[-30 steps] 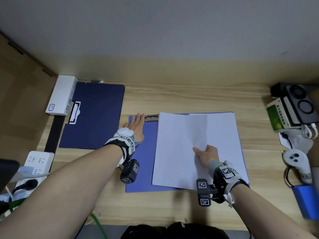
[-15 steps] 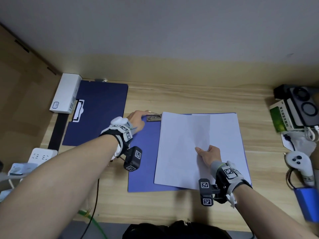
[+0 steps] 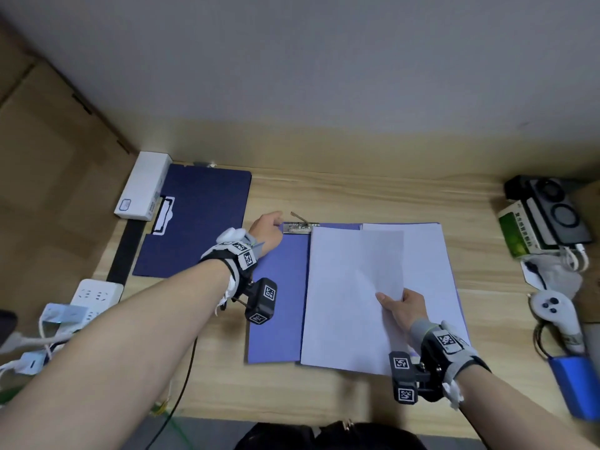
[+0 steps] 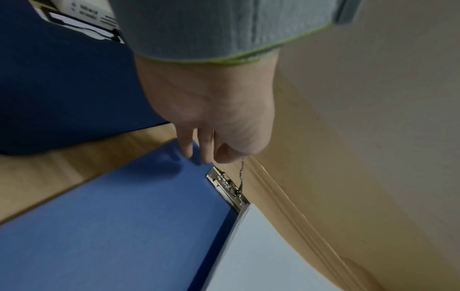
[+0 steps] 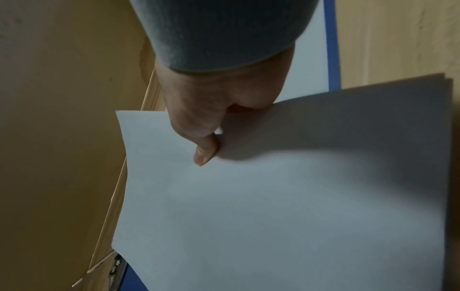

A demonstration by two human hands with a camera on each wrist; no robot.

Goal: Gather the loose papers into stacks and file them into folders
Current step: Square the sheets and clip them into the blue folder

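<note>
A light blue folder (image 3: 276,303) lies open on the wooden desk, with a metal clip (image 3: 297,227) at its top edge. My left hand (image 3: 268,232) is at the clip's left end and pinches its thin lever (image 4: 241,173), which stands raised; two other fingers touch the folder (image 4: 112,226). A stack of white papers (image 3: 344,303) lies over the folder's right part, its top left corner by the clip. My right hand (image 3: 402,306) grips the stack's lower right part, thumb on top (image 5: 204,155), fingers hidden beneath. More white paper (image 3: 428,254) lies under it.
A dark blue folder (image 3: 198,219) lies shut at the back left beside a white box (image 3: 144,186). A power strip (image 3: 95,295) and cables sit at the left edge. At the right are a green box (image 3: 514,233), a white controller (image 3: 552,310) and a blue object (image 3: 578,381).
My left hand left its flat rest on the folder, moved to the clip and lifted the lever upright. My right hand kept its hold on the papers.
</note>
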